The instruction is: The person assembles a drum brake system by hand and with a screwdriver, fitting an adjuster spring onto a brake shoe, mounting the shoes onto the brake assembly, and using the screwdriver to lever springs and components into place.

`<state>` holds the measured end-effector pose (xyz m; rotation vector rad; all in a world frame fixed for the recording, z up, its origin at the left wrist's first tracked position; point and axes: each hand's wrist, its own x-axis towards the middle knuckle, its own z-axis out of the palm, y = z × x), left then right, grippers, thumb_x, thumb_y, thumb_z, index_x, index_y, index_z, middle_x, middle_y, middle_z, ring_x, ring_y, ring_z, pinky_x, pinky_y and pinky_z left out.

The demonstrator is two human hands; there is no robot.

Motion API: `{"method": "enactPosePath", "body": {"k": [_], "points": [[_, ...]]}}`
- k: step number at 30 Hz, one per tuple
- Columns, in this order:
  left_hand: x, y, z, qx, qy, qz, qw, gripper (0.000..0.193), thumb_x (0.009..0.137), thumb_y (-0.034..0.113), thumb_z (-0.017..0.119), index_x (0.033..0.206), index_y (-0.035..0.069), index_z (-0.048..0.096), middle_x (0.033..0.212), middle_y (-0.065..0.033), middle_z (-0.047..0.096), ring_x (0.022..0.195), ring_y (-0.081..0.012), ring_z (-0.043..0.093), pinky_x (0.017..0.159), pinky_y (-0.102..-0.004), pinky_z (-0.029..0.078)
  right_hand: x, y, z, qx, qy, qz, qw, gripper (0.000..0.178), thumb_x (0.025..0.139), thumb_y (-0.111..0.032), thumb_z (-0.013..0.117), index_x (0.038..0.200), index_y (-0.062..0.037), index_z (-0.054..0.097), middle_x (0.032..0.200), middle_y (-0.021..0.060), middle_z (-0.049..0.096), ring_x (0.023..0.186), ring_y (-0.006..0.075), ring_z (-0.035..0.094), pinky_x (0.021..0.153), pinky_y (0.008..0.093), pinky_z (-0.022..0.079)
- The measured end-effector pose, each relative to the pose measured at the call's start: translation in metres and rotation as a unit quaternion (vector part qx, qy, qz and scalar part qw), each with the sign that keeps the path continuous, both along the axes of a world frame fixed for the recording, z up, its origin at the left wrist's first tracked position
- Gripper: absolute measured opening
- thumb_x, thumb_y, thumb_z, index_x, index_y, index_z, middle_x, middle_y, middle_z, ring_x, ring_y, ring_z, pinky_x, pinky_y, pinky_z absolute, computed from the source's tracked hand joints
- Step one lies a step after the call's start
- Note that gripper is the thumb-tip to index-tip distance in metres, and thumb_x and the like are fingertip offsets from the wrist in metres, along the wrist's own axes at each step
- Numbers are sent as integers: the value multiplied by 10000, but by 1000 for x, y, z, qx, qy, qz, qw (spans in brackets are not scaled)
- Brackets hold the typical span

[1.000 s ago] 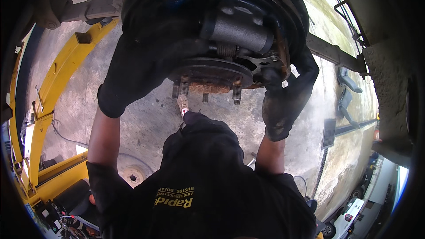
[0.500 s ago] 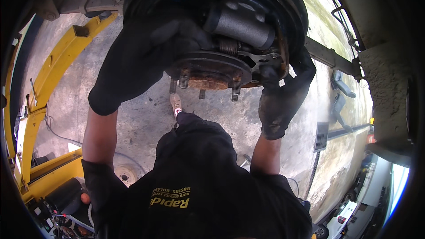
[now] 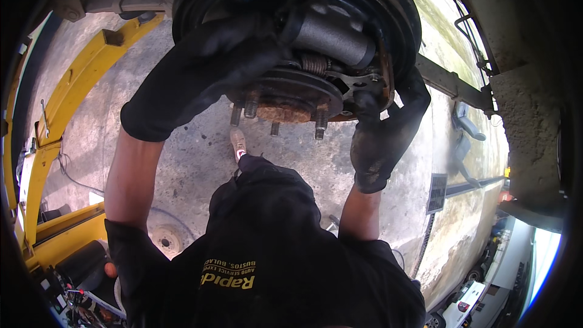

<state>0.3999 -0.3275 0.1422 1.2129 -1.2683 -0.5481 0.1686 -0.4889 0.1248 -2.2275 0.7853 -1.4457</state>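
In front of me is a drum brake with a round black backing plate (image 3: 212, 1). A grey wheel cylinder (image 3: 333, 37) sits across its upper part, with a coil spring (image 3: 314, 63) just under it. Below these, the hub flange (image 3: 297, 85) carries several threaded studs. My black-gloved left hand (image 3: 228, 54) reaches in at the cylinder's left end, fingers bent together; what they hold is hidden. On the right, my gloved right hand (image 3: 388, 127) grips the rusty curved brake shoe (image 3: 386, 76), thumb inside and fingers round the outer side. A flat metal lever (image 3: 358, 80) lies beside that thumb.
A yellow lift arm (image 3: 82, 76) stands at the left, with a wrench (image 3: 44, 118) on it. A brake drum (image 3: 167, 240) lies on the concrete floor. Tools crowd the lower left corner. A floor grate (image 3: 437, 193) and a parked white vehicle (image 3: 466, 304) are to the right.
My left hand has shifted slightly up and right toward the wheel cylinder, its wrist turned flatter. My right hand keeps its grip on the brake shoe.
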Motion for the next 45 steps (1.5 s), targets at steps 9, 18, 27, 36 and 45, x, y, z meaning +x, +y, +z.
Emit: {"method": "enactPosePath", "body": {"k": [9, 18, 27, 36, 45], "points": [[5, 0, 5, -28, -233, 22, 972, 335, 950, 58, 689, 1284, 88, 672, 1303, -92, 648, 1159, -219, 651, 945, -302, 564, -2, -2, -1, -35, 11, -5, 999, 730, 935, -502, 739, 1400, 0, 485, 1288, 165, 496, 1218, 300, 566, 928, 398, 552], [11, 4, 14, -56, -447, 52, 891, 377, 898, 31, 703, 1259, 142, 698, 1297, -81, 671, 1134, -284, 668, 963, -333, 562, -3, 2, 1, -8, 0, 14, 1000, 638, 876, -124, 739, 1441, -13, 466, 1351, 145, 515, 1263, 287, 547, 994, 441, 521], [-22, -18, 50, 127, 130, -120, 976, 355, 1028, 131, 635, 1319, -68, 593, 1218, -165, 712, 1022, -191, 752, 878, -295, 641, -2, 2, 3, -7, 6, 5, 1000, 639, 904, -185, 769, 1436, -13, 460, 1359, 147, 516, 1275, 278, 538, 1020, 448, 494], [-18, -26, 26, 126, 19, -101, 987, 389, 995, 183, 679, 1352, 38, 625, 1217, -122, 729, 1054, -192, 741, 922, -312, 621, 0, 4, 6, -7, 4, 14, 1000, 647, 897, -191, 790, 1424, -19, 456, 1347, 137, 525, 1243, 263, 548, 1004, 430, 489], [-33, -28, 31, 83, -207, 33, 974, 356, 930, 161, 752, 1270, 76, 686, 1159, -103, 754, 1039, -230, 735, 942, -342, 578, -1, 2, 5, -10, -1, 19, 1000, 652, 872, -83, 761, 1441, -27, 447, 1335, 138, 510, 1187, 259, 569, 965, 408, 508]]}}
